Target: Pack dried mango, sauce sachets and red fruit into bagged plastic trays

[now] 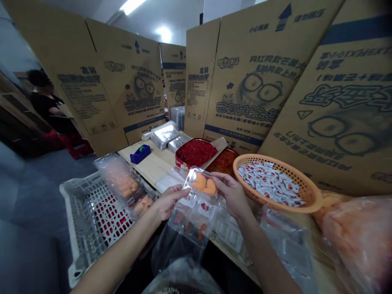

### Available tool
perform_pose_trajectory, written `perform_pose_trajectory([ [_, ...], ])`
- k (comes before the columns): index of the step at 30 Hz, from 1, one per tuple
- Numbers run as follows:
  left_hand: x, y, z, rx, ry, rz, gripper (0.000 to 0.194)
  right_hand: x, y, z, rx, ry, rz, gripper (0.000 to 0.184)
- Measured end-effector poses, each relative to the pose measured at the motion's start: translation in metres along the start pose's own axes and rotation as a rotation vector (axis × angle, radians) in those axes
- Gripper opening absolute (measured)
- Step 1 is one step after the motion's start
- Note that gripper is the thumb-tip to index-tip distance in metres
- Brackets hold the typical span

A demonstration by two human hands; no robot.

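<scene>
The left hand (169,202) and right hand (232,194) both grip a clear plastic pack (202,195) of orange pieces (199,182), perhaps dried mango, between them at frame centre, above the wooden surface (147,163)

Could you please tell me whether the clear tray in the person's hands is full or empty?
The clear tray is not empty: orange pieces fill its upper compartment, with a printed sachet below.

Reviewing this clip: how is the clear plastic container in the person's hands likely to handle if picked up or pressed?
The clear plastic container looks thin-walled, so it is probably light and would likely flex under a firm press. Its glossy surface may be somewhat slippery. The orange pieces inside could shift if it is tilted.
</scene>
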State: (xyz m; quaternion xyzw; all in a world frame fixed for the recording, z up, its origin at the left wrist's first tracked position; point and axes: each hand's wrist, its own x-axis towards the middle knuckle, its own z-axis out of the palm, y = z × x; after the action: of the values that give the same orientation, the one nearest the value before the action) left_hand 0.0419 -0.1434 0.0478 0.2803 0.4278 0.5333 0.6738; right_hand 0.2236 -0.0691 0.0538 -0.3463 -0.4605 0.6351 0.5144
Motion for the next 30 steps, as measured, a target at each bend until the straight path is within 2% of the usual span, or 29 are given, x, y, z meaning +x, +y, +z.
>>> perform_pose_trajectory([
  [5,0.006,0.003,0.006,-0.048,-0.031,-0.033,0.028,-0.014,0.004,0.001,-0.105,-0.099,-0.052,0.018],
  [9,0.003,0.01,0.014,-0.021,0.013,0.045,0.026,-0.028,-0.001,0.007,-0.395,-0.29,-0.217,0.011],
  [12,-0.002,0.009,0.018,0.06,0.019,0.134,0.029,-0.037,-0.003,0.012,-0.52,-0.419,-0.244,0.008],
  [15,-0.011,0.002,0.021,0.114,-0.001,0.202,0.027,-0.042,-0.003,0.014,-0.584,-0.43,-0.237,0.007],
  [19,-0.035,0.004,0.016,0.178,-0.06,0.274,0.035,-0.045,-0.011,0.019,-0.733,-0.496,-0.332,0.012],
  [21,-0.051,0.015,-0.001,0.224,-0.155,0.308,0.047,-0.048,-0.018,0.024,-0.826,-0.543,-0.361,0.011],
  [23,-0.066,0.025,-0.031,0.374,-0.184,0.362,0.061,-0.049,-0.025,0.03,-0.874,-0.584,-0.375,0.013],
  [24,-0.072,0.027,-0.051,0.522,-0.131,0.4,0.068,-0.049,-0.028,0.033,-0.867,-0.592,-0.379,0.014],
  [25,-0.076,0.026,-0.073,0.71,-0.03,0.453,0.076,-0.048,-0.03,0.036,-0.842,-0.596,-0.379,0.014],
  [27,-0.079,0.013,-0.116,1.076,0.172,0.504,0.086,-0.044,-0.032,0.042,-0.761,-0.607,-0.361,0.014],
  [28,-0.077,0.002,-0.136,1.231,0.254,0.484,0.09,-0.041,-0.032,0.046,-0.727,-0.612,-0.349,0.013],
  [30,-0.07,-0.024,-0.165,1.453,0.328,0.388,0.091,-0.034,-0.027,0.054,-0.701,-0.637,-0.344,0.012],
])
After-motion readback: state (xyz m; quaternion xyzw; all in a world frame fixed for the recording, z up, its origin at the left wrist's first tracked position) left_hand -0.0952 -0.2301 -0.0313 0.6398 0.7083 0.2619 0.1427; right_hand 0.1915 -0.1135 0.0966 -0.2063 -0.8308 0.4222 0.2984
